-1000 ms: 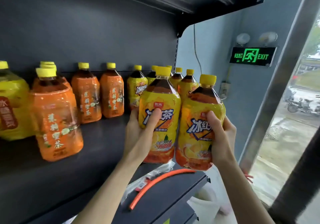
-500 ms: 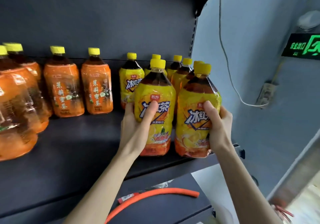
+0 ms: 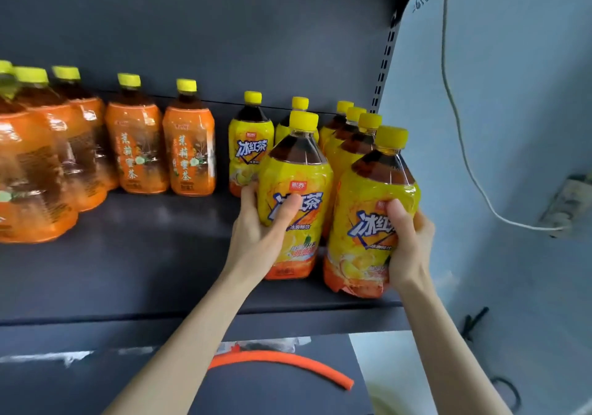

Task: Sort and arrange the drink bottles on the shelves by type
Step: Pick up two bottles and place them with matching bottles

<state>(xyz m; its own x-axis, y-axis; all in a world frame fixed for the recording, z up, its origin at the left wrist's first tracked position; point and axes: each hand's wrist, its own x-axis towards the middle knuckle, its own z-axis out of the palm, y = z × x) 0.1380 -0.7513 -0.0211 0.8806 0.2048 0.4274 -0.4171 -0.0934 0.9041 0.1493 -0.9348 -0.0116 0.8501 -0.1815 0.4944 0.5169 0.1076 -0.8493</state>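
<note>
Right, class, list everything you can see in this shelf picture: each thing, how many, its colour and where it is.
yellow-label tea bottles: seven, yellow caps, right end of the shelf; the two front ones are held
orange-label tea bottles: at least five, yellow caps, left and middle of the shelf
shelf: one, dark grey, under the bottles
curved strip: one, orange, below the shelf
cable: one, white, hanging at far right
left grip: one, bare, round the front left yellow bottle
right grip: one, bare, round the front right yellow bottle
</note>
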